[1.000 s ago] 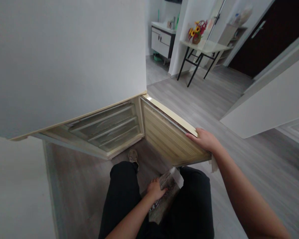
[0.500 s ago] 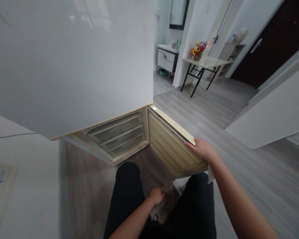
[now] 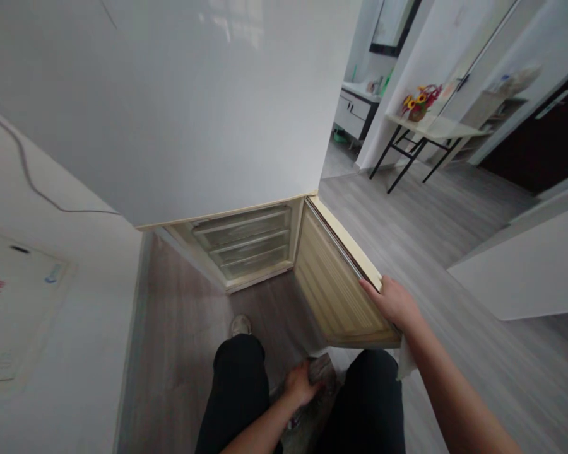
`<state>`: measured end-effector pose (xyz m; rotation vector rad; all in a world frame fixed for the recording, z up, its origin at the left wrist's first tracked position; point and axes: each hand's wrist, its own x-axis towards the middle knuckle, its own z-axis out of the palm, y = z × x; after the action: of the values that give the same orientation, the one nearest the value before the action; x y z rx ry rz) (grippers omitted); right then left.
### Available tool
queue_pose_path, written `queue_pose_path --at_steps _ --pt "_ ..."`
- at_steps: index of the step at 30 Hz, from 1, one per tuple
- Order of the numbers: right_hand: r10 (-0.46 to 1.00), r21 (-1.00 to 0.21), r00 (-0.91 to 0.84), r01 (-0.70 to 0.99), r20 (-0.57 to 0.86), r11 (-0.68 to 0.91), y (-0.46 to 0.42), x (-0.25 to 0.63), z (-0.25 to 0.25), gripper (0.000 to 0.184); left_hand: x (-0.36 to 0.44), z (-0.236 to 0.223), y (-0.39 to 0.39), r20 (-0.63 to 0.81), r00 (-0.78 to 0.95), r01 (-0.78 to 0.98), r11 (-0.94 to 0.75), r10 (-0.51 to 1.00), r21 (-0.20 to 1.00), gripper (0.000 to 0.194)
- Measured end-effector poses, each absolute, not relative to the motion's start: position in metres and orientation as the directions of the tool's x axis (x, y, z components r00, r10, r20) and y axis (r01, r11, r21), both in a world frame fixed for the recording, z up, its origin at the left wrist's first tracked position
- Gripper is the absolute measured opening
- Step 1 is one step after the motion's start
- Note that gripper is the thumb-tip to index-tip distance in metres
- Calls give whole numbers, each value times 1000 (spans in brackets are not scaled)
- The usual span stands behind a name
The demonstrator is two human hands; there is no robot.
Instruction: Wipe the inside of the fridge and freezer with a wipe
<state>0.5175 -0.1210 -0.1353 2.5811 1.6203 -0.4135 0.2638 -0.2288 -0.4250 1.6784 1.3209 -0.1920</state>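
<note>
My right hand (image 3: pixel 394 304) grips the free edge of a cream freezer door (image 3: pixel 343 284), thumb on the inner side. Something white and limp, like a cloth or tissue (image 3: pixel 407 362), hangs below that hand. The door stands swung out to the right of the low freezer compartment (image 3: pixel 253 239), which shows several drawer fronts. Between my knees my left hand (image 3: pixel 301 383) is closed on a grey-brown block-like pack (image 3: pixel 322 371); its exact kind is unclear. A crumpled, shiny plastic bag (image 3: pixel 305 425) lies just below it, partly hidden by my forearm and legs.
The large white upper fridge door (image 3: pixel 208 120) fills the space above the compartment. At left is a wall with a hanging cable (image 3: pixel 38 189). Further off stand a folding table (image 3: pixel 438 129) with a flower basket (image 3: pixel 419 104), a washbasin cabinet (image 3: pixel 357 113) and a dark door (image 3: pixel 539 139).
The view has turned so the fridge sits further right and the left foot shows. My left hand has lifted the grey-brown pack slightly to the right. My right hand remains on the freezer door.
</note>
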Motion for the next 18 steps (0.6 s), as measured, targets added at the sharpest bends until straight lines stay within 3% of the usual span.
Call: queue_pose_path --at_steps 10,14,18 --pt "869 -151 444 865 -216 -479 -130 483 -133 87 260 -414 -283 -504 447 731 23 739 682 83" --pt "866 -261 437 830 -244 -492 -135 464 -132 91 269 -392 -291 -341 467 624 -32 816 780 76" --pt "879 -351 407 808 -250 -474 -142 436 -132 88 279 -364 -284 -79 374 556 -156 924 816 84"
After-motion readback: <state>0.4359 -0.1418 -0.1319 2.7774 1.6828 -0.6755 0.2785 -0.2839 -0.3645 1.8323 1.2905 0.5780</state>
